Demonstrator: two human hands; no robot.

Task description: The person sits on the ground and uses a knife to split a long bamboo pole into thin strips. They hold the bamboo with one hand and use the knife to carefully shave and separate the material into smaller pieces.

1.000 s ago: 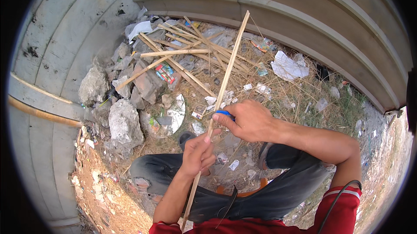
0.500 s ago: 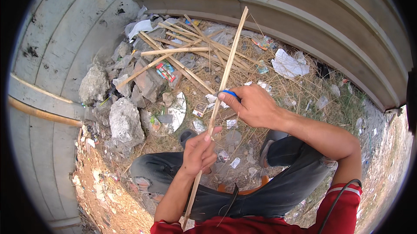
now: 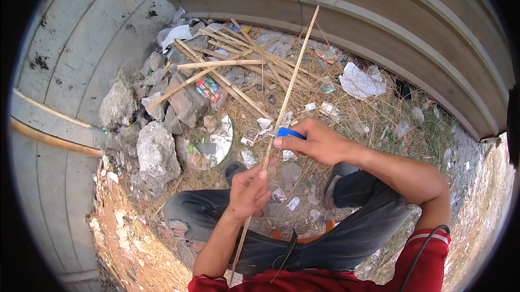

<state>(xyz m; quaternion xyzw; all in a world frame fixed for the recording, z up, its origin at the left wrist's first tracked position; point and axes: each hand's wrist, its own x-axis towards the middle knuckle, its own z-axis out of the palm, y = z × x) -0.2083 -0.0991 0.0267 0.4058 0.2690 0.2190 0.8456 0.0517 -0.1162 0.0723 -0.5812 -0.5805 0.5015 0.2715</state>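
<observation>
A long, thin bamboo strip (image 3: pixel 297 67) slants from near my lap up and away to the right. Its narrow edge faces up. My left hand (image 3: pixel 250 190) is closed round it below the middle, with thumb and forefinger pinching it. Just above, my right hand (image 3: pixel 317 141) grips a small blue-handled cutter (image 3: pixel 291 132), whose tip meets the strip. Most of the cutter's handle is hidden by my fingers. On the ground beyond lies a loose pile of bamboo strips (image 3: pixel 219 63), crossing one another at several angles.
Rough rocks (image 3: pixel 157 150) lie to the left, by a grey panel wall (image 3: pixel 65 48). A brown corrugated metal sheet (image 3: pixel 368 5) stands along the far side. Dry grass, crumpled white paper (image 3: pixel 362 80) and wrappers litter the ground. My bent knees (image 3: pixel 189 205) flank the strip.
The bamboo strip has turned from its broad face to its narrow edge. My right hand has slid a little toward me along it, and more of the blue cutter shows.
</observation>
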